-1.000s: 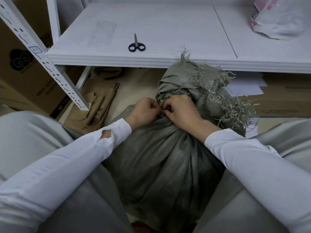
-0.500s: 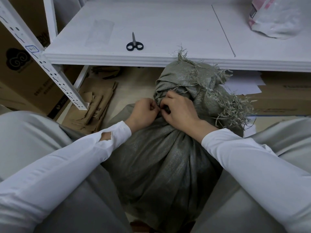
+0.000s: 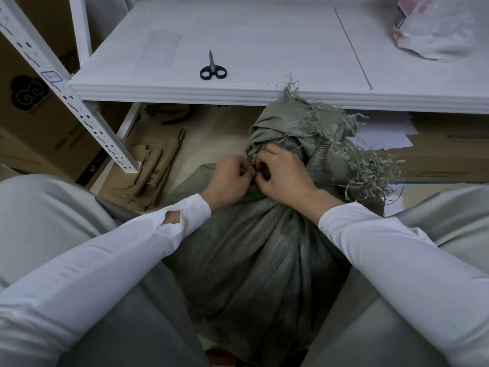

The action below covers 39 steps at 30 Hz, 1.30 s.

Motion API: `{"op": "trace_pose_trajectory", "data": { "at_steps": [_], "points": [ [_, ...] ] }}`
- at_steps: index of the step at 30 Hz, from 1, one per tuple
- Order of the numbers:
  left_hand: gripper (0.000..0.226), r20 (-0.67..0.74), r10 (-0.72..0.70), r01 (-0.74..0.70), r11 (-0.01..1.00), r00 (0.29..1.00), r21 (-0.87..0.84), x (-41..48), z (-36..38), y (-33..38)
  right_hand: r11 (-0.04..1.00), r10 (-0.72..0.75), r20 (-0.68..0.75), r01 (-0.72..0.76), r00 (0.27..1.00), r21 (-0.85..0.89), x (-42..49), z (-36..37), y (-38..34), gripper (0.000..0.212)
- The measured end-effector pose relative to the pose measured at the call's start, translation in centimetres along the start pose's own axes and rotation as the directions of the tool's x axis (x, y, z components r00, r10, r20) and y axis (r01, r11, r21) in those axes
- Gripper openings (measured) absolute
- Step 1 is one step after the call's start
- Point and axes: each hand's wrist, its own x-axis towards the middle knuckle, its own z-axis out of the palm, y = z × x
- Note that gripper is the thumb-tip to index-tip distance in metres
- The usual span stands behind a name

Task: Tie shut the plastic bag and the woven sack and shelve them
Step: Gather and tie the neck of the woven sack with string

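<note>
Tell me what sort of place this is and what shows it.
Probably a storeroom or stockroom: a white shelf on a perforated upright, printed cardboard cartons standing beside it, and a filled woven sack on the floor in front.

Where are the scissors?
In the head view, the scissors lie on the white shelf, left of centre near its front edge, up and left of the woven sack.

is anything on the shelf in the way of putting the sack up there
The scissors lie at the front of the shelf, left of the woven sack; the plastic bag sits far right. Bare board lies between.
</note>
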Motion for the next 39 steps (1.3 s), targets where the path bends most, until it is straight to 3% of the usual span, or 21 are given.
{"op": "trace_pose_trajectory", "data": {
  "at_steps": [12, 20, 29, 39],
  "points": [
    [0.006, -0.066, -0.006, 0.002, 0.998, 0.998, -0.066, -0.3, 0.5, -0.3, 0.999, 0.006, -0.019, -0.006, 1.000, 0.032, -0.1, 0.3, 0.3, 0.009],
    [0.012, -0.081, 0.000, 0.004, 0.998, 0.997, 0.055, -0.4, 0.5, 0.3, 1.000, 0.023, -0.036, -0.023, 0.999, -0.004, -0.1, 0.5, 0.0, 0.012],
    [0.010, -0.080, -0.073, 0.081, 0.992, 0.994, 0.097, 0.0, 1.2, 0.3, 0.998, 0.055, -0.038, -0.054, 0.998, 0.026, -0.2, 0.7, 0.0, 0.010],
    [0.011, -0.083, -0.064, 0.072, 0.992, 0.994, 0.106, -0.3, 1.1, 0.7, 0.990, 0.120, -0.019, -0.118, 0.993, 0.077, -0.2, 0.9, 0.1, 0.006]
  ]
}}
